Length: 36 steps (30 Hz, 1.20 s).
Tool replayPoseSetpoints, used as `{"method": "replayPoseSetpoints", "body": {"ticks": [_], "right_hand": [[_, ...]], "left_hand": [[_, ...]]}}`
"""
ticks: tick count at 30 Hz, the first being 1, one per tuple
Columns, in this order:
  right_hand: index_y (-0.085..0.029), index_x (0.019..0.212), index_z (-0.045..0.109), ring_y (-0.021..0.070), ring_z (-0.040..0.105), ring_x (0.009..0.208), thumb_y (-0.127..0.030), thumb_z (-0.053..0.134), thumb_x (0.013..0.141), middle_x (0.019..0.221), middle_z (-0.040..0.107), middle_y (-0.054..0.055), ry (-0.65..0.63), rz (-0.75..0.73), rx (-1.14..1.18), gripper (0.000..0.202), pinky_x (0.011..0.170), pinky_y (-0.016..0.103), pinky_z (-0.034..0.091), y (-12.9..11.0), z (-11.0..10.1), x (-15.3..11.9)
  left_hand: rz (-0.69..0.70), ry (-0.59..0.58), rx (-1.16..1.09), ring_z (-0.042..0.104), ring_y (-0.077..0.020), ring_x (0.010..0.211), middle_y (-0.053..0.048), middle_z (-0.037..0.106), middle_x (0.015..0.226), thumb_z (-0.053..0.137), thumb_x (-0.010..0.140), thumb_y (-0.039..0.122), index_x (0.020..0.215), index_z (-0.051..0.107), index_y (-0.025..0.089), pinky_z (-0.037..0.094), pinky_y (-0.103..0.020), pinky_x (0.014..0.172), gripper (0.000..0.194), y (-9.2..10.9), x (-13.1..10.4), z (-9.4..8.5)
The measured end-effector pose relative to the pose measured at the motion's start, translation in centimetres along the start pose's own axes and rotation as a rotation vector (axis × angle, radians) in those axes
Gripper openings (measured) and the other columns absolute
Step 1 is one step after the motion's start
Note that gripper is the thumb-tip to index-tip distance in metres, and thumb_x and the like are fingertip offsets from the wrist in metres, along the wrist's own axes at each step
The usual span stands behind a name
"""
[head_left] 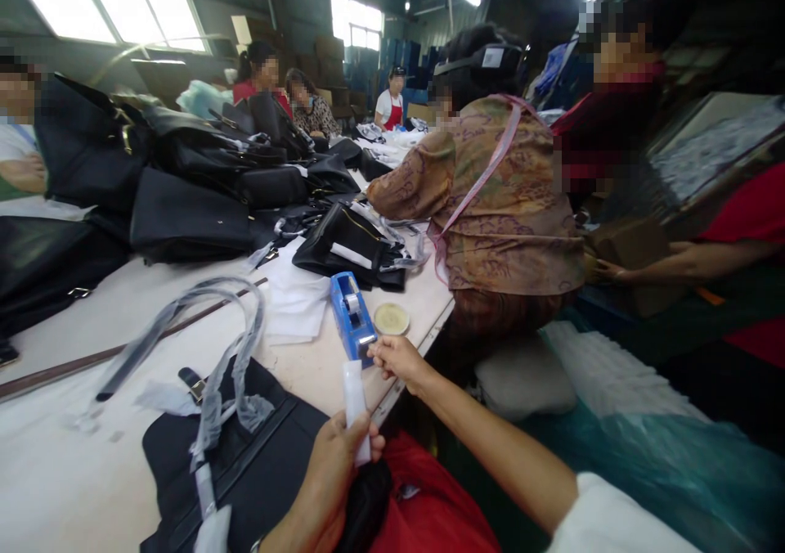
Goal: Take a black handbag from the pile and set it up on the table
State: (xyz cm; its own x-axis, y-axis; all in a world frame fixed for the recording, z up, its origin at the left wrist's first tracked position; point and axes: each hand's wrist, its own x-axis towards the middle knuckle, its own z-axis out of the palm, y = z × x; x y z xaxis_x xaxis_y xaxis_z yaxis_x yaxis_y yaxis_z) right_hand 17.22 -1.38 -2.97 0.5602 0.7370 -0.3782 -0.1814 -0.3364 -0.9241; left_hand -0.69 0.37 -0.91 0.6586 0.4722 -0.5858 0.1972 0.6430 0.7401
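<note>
View from the head camera over a long table (74, 471) of black handbags. The right hand (397, 360) reaches forward to a blue tape dispenser (352, 316), its fingers (381, 350) pinched together at the dispenser's near end, apparently on the free end of the tape; the tape itself is too thin to make out. The left hand (334, 463), nearer the body, has its fingers closed around a white, translucent strip (354, 402) that stands upright between thumb and fingers, its top just short of the right fingers. Left of the left fingers lies a black handbag (245, 455) whose handles are sleeved in clear plastic wrap (212, 357). Just beyond the right fingers, beside the dispenser, sits a small round dish (391, 318); farther off, a co-worker in a patterned blouse (503, 201) bends over another black bag (349, 246). Judged risks: the dispenser stands close to the table edge, so a sharp pull toward the body could drag it off or tip it; tape drawn out slack could fold and stick to itself or to the fingers; the strip, held at one end only, could droop or slip while the right hand is busy; and the dispenser's cutting edge lies close to the right fingertips.
</note>
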Motion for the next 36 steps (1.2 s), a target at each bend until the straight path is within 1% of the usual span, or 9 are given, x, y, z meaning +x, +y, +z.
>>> {"method": "replayPoseSetpoints", "body": {"ticks": [5,7,11,17,24,29,31,34,36], "right_hand": [[-0.015,0.067,0.054,0.0052,0.042,0.042,-0.017,0.057,0.08,0.054,0.05,-0.005,0.035,-0.103,-0.124,0.013,0.044,0.016,0.032,1.1,-0.1,-1.2],[-0.016,0.075,0.057,0.0061,0.045,0.046,-0.023,0.056,0.083,0.057,0.051,-0.005,-0.074,-0.166,-0.124,0.011,0.047,0.017,0.036,0.9,-0.1,-2.6],[-0.015,0.088,0.06,0.0066,0.046,0.052,-0.034,0.056,0.087,0.062,0.051,-0.004,-0.382,-0.314,-0.077,0.02,0.052,0.017,0.039,-0.4,-0.6,-5.4],[-0.014,0.095,0.065,0.009,0.051,0.059,-0.034,0.053,0.089,0.066,0.056,0.0,-0.558,-0.305,-0.169,0.024,0.056,0.018,0.042,-0.4,-1.3,-6.4],[-0.017,0.103,0.064,0.0116,0.059,0.067,-0.023,0.044,0.091,0.076,0.064,0.001,-0.612,-0.298,-0.246,0.024,0.063,0.02,0.045,-0.3,-1.6,-7.1],[-0.018,0.104,0.066,0.0131,0.062,0.081,-0.012,0.041,0.089,0.086,0.066,0.002,-0.622,-0.526,-0.45,0.03,0.079,0.023,0.045,-0.8,-1.8,-7.3],[-0.02,0.112,0.064,0.0132,0.061,0.08,-0.012,0.042,0.089,0.087,0.066,0.002,-0.586,-0.576,-0.526,0.033,0.079,0.022,0.044,-1.0,-1.7,-7.3],[-0.025,0.138,0.044,0.0123,0.06,0.069,-0.014,0.046,0.088,0.078,0.064,-0.001,-0.544,-0.521,-0.61,0.051,0.068,0.019,0.043,-1.3,-1.6,-7.5],[-0.027,0.146,0.028,0.0122,0.058,0.065,-0.013,0.049,0.086,0.074,0.063,-0.003,-0.532,-0.471,-0.596,0.065,0.065,0.019,0.043,-1.6,-1.7,-7.5]], "left_hand": [[0.01,0.012,-0.014,0.054,-0.0109,0.052,-0.005,0.063,0.062,0.072,0.073,0.036,0.075,0.059,0.012,0.041,-0.02,0.051,0.027,0.2,-0.3,0.3],[0.003,0.032,-0.014,0.054,-0.0106,0.051,-0.004,0.062,0.062,0.071,0.074,0.036,0.075,0.058,0.012,0.042,-0.02,0.051,0.027,0.1,-0.3,0.3],[0.029,0.026,-0.029,0.052,-0.0097,0.05,-0.001,0.059,0.061,0.073,0.073,0.036,0.077,0.058,0.013,0.041,-0.02,0.05,0.028,-0.1,-0.1,0.2],[0.056,-0.061,-0.011,0.052,-0.0097,0.055,-0.001,0.059,0.068,0.069,0.075,0.027,0.086,0.059,0.012,0.043,-0.021,0.053,0.021,0.2,0.1,0.1],[0.02,-0.157,0.006,0.053,-0.0112,0.06,-0.003,0.06,0.072,0.064,0.072,0.016,0.086,0.059,0.012,0.042,-0.023,0.057,0.015,1.2,-0.5,0.2],[-0.01,-0.182,0.033,0.054,-0.012,0.061,-0.003,0.06,0.074,0.064,0.072,0.017,0.089,0.058,0.012,0.043,-0.024,0.059,0.019,1.3,-0.4,0.1],[-0.018,-0.189,0.051,0.054,-0.012,0.062,-0.002,0.059,0.074,0.063,0.073,0.018,0.091,0.056,0.013,0.043,-0.025,0.06,0.019,1.2,-0.5,0.0],[-0.028,-0.2,0.077,0.055,-0.0122,0.065,-0.002,0.059,0.076,0.062,0.075,0.018,0.092,0.055,0.014,0.043,-0.025,0.063,0.019,1.2,-0.7,-0.1],[-0.025,-0.207,0.086,0.055,-0.0121,0.065,-0.002,0.059,0.077,0.062,0.077,0.019,0.093,0.054,0.014,0.043,-0.024,0.063,0.019,1.2,-0.9,0.0]]}}
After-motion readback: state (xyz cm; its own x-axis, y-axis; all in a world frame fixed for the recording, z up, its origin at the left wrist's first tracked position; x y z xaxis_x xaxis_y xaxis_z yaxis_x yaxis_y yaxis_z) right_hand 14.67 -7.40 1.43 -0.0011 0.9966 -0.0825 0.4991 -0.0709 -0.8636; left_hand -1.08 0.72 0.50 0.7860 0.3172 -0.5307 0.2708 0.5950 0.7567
